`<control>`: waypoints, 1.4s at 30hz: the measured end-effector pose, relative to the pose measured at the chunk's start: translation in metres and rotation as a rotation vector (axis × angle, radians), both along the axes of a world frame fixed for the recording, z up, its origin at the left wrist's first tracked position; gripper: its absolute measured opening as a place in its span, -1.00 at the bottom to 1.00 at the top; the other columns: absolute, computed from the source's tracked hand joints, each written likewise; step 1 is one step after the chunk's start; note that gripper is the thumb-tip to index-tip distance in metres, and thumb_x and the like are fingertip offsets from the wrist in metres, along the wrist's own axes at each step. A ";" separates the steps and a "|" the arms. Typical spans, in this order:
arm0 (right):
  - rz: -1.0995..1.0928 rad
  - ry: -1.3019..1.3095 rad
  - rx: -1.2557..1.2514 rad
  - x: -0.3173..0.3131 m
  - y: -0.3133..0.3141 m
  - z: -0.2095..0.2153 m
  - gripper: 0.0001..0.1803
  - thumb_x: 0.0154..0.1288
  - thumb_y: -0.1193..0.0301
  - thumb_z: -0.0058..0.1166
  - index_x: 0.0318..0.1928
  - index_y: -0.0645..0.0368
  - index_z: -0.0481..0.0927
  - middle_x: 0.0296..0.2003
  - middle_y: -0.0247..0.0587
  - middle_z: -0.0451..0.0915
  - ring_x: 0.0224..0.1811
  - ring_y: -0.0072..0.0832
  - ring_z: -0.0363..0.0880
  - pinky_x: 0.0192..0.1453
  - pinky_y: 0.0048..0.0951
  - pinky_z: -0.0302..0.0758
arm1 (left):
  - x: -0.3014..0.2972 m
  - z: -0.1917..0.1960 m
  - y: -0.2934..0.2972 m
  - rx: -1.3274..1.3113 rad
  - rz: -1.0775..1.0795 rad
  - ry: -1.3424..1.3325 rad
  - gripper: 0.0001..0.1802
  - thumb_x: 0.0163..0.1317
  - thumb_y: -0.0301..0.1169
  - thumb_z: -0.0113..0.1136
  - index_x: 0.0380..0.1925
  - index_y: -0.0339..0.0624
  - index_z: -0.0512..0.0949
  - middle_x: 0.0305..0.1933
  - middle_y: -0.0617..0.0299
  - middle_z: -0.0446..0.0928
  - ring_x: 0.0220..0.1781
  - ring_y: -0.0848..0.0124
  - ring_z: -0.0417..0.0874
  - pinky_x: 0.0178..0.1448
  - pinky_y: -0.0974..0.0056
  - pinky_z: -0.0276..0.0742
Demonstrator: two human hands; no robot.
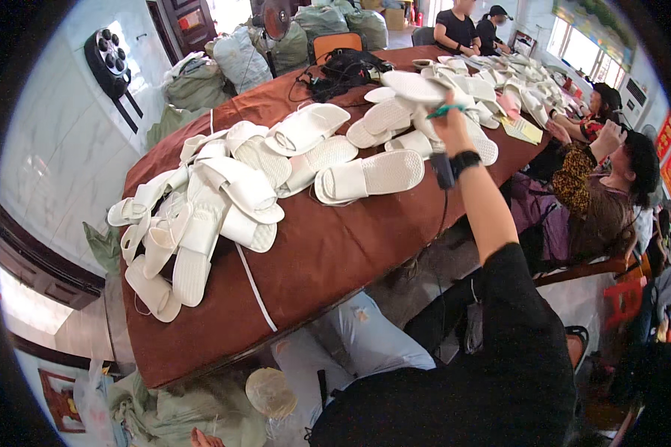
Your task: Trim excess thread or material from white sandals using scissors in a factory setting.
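Note:
My right hand (452,128) reaches over the far part of the table, closed on a white slide slipper (414,87) lifted above the pile. A green band lies across its fingers, and a black strap circles the wrist. Below and left of it rest more white slides, among them a single one (370,176) lying sole down and a heap (212,197) at the table's left. Thin strings hang from some. Only some fingers of my left hand (205,438) show at the lower edge, loosely apart, with nothing seen in them.
A brown cloth covers the long table (276,261). Black cables and a dark bag (343,73) lie on its far side. Several people sit along the right and far end by more slides. Stuffed sacks (242,59) and a fan (274,21) stand behind.

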State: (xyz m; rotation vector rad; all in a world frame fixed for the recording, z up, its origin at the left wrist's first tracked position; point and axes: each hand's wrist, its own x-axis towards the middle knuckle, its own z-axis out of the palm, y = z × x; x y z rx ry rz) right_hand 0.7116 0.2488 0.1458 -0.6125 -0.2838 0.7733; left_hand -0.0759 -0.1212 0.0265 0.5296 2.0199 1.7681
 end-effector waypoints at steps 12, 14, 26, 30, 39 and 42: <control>0.499 -0.487 -0.397 -0.084 -0.048 -0.059 -0.56 0.26 0.25 0.10 0.09 0.14 0.37 -0.12 -0.10 0.56 -0.14 -0.29 0.57 -0.09 -0.28 0.53 | -0.071 -0.156 -0.015 -0.282 -0.280 -0.137 -0.56 0.22 -0.26 0.04 0.09 -0.17 0.38 -0.14 0.21 0.50 -0.23 0.45 0.50 -0.21 0.35 0.44; 0.562 -0.639 -0.398 -0.106 -0.080 -0.052 -0.49 0.27 0.20 0.08 0.14 0.16 0.34 -0.08 -0.08 0.55 -0.13 -0.34 0.55 -0.10 -0.34 0.50 | -0.063 -0.171 0.001 -0.295 -0.406 -0.010 -0.56 0.20 -0.40 0.02 0.11 -0.21 0.33 -0.06 0.18 0.47 -0.22 0.39 0.51 -0.20 0.29 0.50; 0.751 -1.029 -0.613 -0.179 -0.178 -0.045 -0.63 0.33 0.42 -0.02 0.12 0.17 0.31 -0.22 -0.28 0.56 -0.39 -0.69 0.44 -0.35 -0.64 0.40 | -0.045 -0.202 0.039 -0.567 -0.449 0.058 -0.64 0.14 -0.51 -0.01 -0.02 -0.25 0.48 -0.06 0.07 0.57 -0.04 0.29 0.55 -0.01 0.30 0.42; 0.729 -1.026 -0.499 -0.187 -0.182 -0.057 -0.58 0.33 0.35 0.00 0.13 0.19 0.27 -0.21 -0.14 0.56 -0.39 -0.63 0.48 -0.34 -0.60 0.43 | -0.082 -0.232 0.021 -0.691 -0.374 0.386 -0.51 0.04 -0.53 0.10 0.06 -0.25 0.44 0.07 -0.01 0.50 0.17 0.18 0.46 0.22 0.25 0.31; 0.726 -1.000 -0.586 -0.196 -0.191 -0.067 -0.61 0.37 0.35 -0.08 0.15 0.15 0.28 -0.43 -0.23 0.55 -0.55 -0.62 0.44 -0.44 -0.58 0.39 | -0.008 -0.066 0.084 -0.295 -0.448 0.169 -0.80 0.28 -0.42 0.06 -0.15 -0.28 0.51 -0.28 0.25 0.55 -0.31 0.52 0.51 -0.23 0.41 0.45; 0.766 -0.977 -0.496 -0.208 -0.180 -0.088 -0.57 0.37 0.35 -0.08 0.17 0.19 0.17 -0.41 -0.12 0.56 -0.57 -0.62 0.41 -0.44 -0.60 0.38 | 0.030 0.026 0.112 -0.047 -0.608 0.219 -0.85 0.28 -0.45 0.05 -0.21 -0.28 0.51 -0.42 0.28 0.52 -0.41 0.54 0.49 -0.29 0.46 0.41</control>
